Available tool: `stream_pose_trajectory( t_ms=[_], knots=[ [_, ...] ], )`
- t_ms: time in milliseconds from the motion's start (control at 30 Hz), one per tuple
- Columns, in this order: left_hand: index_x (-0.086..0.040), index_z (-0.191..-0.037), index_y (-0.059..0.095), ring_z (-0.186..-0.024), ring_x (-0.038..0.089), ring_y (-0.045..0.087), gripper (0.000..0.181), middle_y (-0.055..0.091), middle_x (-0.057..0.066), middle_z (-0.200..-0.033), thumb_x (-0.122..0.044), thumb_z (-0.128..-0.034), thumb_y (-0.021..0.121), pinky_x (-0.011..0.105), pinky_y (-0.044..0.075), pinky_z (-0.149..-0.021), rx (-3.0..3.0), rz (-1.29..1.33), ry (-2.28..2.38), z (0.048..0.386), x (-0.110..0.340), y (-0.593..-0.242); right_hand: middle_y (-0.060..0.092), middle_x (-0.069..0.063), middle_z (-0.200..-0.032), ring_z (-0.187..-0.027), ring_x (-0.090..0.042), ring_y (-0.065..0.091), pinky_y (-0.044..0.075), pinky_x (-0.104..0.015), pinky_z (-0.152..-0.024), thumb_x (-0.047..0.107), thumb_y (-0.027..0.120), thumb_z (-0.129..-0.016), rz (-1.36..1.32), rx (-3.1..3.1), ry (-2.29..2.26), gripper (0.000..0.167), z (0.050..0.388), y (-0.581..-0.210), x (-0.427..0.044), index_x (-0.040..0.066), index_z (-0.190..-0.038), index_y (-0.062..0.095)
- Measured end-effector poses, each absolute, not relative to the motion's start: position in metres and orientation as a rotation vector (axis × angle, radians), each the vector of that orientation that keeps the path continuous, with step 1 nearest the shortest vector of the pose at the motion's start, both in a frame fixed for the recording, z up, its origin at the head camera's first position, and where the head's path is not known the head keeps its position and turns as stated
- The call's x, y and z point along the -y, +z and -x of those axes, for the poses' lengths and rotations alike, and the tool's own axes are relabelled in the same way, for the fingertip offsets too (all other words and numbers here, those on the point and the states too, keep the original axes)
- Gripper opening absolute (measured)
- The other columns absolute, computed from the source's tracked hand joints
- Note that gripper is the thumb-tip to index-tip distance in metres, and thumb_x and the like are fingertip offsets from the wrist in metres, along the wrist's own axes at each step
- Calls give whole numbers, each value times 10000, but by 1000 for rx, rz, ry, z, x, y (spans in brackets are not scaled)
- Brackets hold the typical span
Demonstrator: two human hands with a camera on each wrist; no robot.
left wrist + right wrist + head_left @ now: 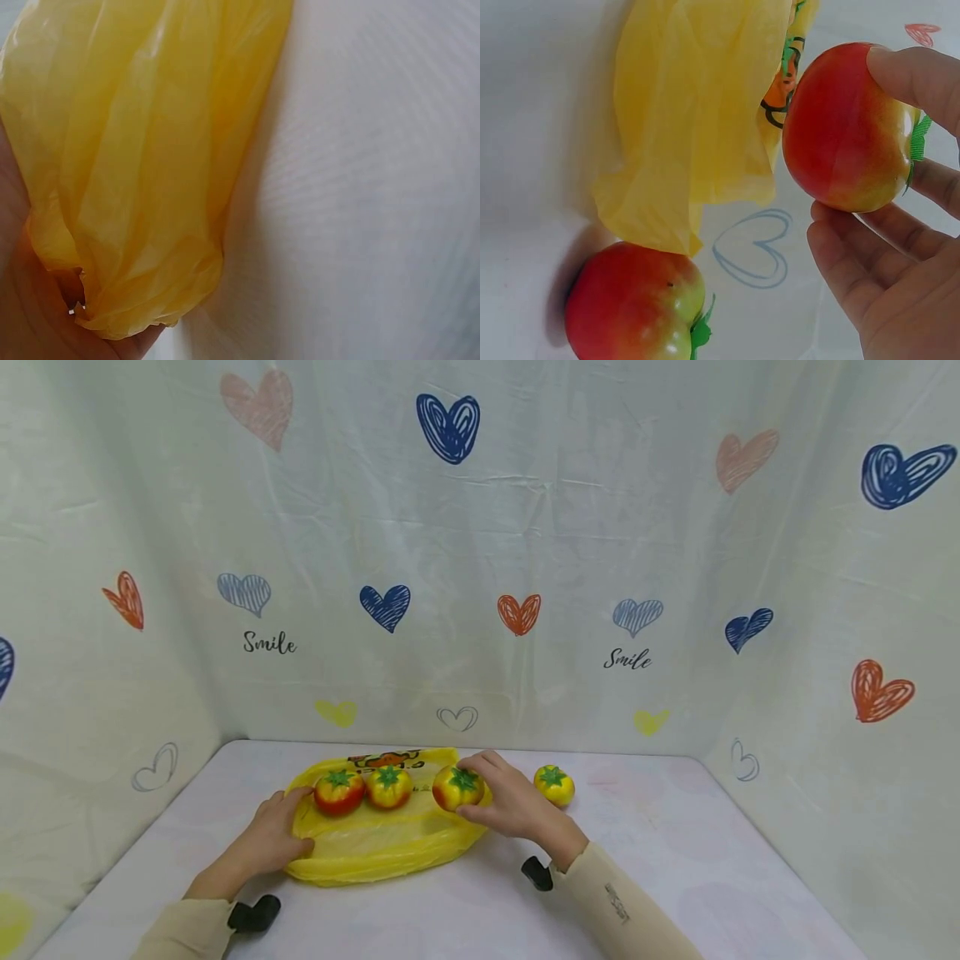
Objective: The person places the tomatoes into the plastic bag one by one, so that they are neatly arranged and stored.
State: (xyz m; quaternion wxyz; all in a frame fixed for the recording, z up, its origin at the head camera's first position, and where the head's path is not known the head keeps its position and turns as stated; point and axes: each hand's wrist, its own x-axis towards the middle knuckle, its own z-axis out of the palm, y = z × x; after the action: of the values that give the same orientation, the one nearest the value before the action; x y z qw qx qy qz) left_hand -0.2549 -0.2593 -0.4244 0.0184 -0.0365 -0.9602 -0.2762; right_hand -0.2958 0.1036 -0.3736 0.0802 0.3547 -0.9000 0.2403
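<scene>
A yellow plastic bag (375, 852) lies spread on the table, and two red-yellow tomatoes (339, 793) with green tops rest on it side by side. My left hand (266, 837) is at the bag's left edge; in the left wrist view, the bag (150, 165) lies against the palm of the left hand (45, 315). Between thumb and fingers, my right hand (517, 802) grips another tomato (457, 788) at the bag's right side. The right wrist view shows the right hand (900, 277) around this tomato (847, 127), its red side outward.
One more tomato (554, 786) sits on the white table (645, 860), to the right of the bag and behind my right wrist. A pale curtain (480, 543) with printed hearts stands behind the table and at both sides.
</scene>
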Motion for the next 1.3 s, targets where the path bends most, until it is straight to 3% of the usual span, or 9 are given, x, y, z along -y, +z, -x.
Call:
stream_pose_trajectory(
  t_ms=[533,1033,1300],
  knots=[
    [63,-1381,333,-1142,468,353,810,349,329,-1303,-138,-702,727,655,356,-933,2995,78,-891,255,259,-422,475,38,-1289,-1079,-129,520,463,-340,-947,387,705,-839,-1052,2743,646,562,316,-372,-82,221,-1330,489],
    [60,-1375,346,-1129,459,367,805,379,313,-1271,-133,-698,737,646,365,-933,2990,67,-883,256,259,-423,492,33,-1273,-1072,-142,519,449,-350,-964,405,711,-828,-1011,2802,543,570,333,-379,-66,237,-1328,495],
    [62,-1373,350,-1107,438,384,805,397,300,-1255,-131,-695,739,635,375,-931,2987,74,-874,256,259,-422,522,26,-1300,-1148,-166,487,417,-366,-996,412,714,-820,-1007,2768,504,574,341,-384,-64,219,-1323,516]
  ],
)
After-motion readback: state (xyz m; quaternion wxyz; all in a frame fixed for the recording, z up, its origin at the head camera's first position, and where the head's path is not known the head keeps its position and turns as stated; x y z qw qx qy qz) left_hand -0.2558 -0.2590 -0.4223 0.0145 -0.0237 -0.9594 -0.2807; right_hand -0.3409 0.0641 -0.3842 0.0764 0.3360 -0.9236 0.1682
